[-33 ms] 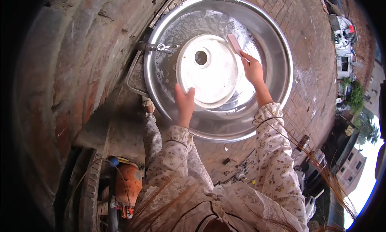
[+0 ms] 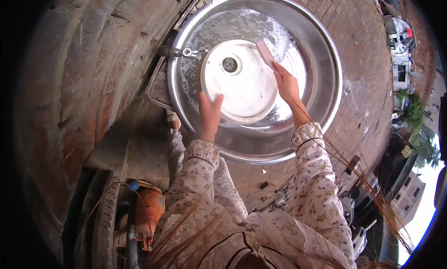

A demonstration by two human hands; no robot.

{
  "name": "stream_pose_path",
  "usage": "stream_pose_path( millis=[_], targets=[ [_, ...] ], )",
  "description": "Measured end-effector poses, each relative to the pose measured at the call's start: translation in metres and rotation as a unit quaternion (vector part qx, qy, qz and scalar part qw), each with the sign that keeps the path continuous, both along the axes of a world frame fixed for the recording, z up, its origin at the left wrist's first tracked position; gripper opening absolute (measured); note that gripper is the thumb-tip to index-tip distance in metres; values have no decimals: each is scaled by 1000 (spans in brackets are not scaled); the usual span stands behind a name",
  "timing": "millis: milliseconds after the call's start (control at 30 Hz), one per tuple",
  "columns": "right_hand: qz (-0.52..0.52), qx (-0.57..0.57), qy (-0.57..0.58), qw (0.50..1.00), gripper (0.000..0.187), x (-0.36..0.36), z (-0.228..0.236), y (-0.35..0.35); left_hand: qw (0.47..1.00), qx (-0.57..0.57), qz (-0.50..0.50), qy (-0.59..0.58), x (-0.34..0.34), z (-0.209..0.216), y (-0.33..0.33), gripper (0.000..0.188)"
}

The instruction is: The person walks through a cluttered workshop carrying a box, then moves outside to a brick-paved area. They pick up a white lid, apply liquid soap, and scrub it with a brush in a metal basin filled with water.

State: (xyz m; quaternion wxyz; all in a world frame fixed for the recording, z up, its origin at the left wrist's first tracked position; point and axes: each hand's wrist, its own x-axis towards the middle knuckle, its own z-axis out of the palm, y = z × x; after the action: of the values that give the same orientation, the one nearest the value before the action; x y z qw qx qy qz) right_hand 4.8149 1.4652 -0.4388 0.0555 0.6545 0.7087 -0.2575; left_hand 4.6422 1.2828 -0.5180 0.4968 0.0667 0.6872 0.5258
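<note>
A round white plastic lid (image 2: 242,94) with a hole near its far left side lies tilted in a wide steel basin (image 2: 333,64) of sudsy water. My left hand (image 2: 210,113) grips the lid's near left rim, thumb on top, other fingers mostly hidden beneath. In my right hand (image 2: 287,85) is a flat pink scrub brush (image 2: 266,54), pinched at its near end. The brush touches or overlaps the lid's far right edge; any bristles are out of sight.
A tap (image 2: 187,52) reaches over the basin's left rim, beside a metal frame (image 2: 156,85). Left of that runs a worn wall (image 2: 93,73). An orange container (image 2: 150,211) stands at lower left. Brick paving (image 2: 358,82) lies to the right.
The pink brush and my right hand have shifted slightly left over the lid's edge. Lid and left hand have moved a little left; both grips are the same.
</note>
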Motion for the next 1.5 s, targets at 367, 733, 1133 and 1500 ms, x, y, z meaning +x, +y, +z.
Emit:
stream_pose_path(
  millis=[367, 733, 1133, 1500],
  targets=[
    [237, 205, -2, 949, 40, -11, -74, 37, 990, -30, -129, 44, -64, -13, 21, 75],
    [240, 192, -40, 951, 39, 8, -76, 36, 998, 5, -59, 37, -69, -13, 25, 66],
    [-93, 72, 53, 992, 33, -79, -95, -27, 997, 16, -56, 51, -66, -15, 23, 67],
    [-152, 89, 4, 984, 34, -85, -95, -27, 998, 47, -39, 34, -65, -13, 19, 67]
  ],
)
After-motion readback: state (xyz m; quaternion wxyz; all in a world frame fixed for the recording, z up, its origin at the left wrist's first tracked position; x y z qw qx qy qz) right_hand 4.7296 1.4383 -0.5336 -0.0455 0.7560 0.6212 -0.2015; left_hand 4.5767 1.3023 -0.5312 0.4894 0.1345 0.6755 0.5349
